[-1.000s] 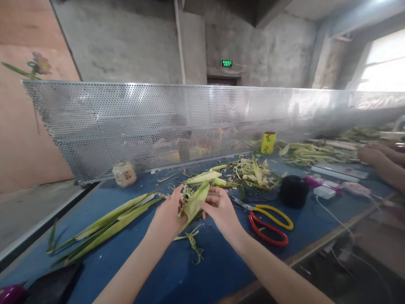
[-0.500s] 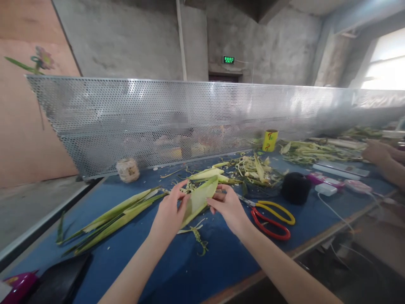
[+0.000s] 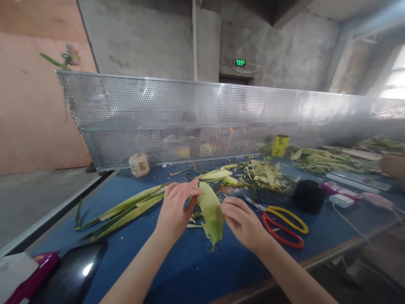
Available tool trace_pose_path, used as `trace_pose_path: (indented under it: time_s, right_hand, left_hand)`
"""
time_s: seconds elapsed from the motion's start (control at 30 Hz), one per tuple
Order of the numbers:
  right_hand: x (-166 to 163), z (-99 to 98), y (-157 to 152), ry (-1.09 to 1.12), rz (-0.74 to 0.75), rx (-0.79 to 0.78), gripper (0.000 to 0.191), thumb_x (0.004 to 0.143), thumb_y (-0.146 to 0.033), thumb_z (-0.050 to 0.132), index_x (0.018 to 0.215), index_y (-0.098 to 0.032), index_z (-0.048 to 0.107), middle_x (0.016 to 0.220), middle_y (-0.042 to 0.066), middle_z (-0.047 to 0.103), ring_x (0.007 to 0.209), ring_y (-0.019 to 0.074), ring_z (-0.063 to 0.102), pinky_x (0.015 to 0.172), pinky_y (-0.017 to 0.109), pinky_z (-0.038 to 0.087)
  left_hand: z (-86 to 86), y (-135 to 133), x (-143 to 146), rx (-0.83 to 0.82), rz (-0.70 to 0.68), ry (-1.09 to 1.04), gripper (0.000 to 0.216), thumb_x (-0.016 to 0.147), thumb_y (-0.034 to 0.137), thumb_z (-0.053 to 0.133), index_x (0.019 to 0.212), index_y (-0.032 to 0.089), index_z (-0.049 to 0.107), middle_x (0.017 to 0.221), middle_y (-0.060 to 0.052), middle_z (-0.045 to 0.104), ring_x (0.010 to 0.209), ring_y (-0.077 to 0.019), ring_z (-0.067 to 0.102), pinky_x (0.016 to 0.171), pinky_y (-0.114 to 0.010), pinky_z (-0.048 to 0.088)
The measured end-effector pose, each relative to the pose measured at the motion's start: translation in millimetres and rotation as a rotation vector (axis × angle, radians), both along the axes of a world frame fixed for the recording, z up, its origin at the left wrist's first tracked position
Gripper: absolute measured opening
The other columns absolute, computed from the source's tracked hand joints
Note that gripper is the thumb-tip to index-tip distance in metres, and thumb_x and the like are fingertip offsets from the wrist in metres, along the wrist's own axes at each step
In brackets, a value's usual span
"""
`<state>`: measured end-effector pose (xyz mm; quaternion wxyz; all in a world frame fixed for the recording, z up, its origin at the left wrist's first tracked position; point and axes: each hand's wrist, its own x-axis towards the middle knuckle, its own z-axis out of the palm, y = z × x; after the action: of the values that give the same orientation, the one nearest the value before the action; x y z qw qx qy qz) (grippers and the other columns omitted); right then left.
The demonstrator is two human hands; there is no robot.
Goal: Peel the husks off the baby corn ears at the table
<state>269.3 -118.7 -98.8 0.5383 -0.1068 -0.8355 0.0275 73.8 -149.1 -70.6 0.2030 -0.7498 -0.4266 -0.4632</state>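
A pale green corn husk (image 3: 210,209) is held above the blue worktop (image 3: 190,270), between the hands. It is broad and gently curved, with a deeper green lower end. The left hand's (image 3: 175,207) fingers pinch its upper edge; the right hand's (image 3: 242,221) fingers bunch at its right side, whether gripping it I cannot tell.

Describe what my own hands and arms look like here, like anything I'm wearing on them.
Your left hand and right hand are both ungloved, with no ring, watch or bracelet showing. The left forearm and right forearm are bare down to the picture's bottom edge, with no sleeve in view. I see no markings on them.
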Motion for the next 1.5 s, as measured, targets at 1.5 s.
trace_pose_path:
  time_s: [1.5]
  right_hand:
    - [-5, 22.2, -12, 0.429, -0.048, -0.849, 0.035, 0.067, -0.032, 0.063, 0.091, -0.021, 0.04, 0.081, 0.004, 0.062, 0.074, 0.019, 0.061, 0.064, 0.032, 0.05]
  left_hand:
    - [-11.4, -11, 19, -0.425, -0.14, -0.168, 0.056, 0.079, 0.018, 0.046, 0.131, 0.029, 0.026, 0.09, 0.0, 0.064, 0.083, -0.0133, 0.056, 0.079, -0.031, 0.041]
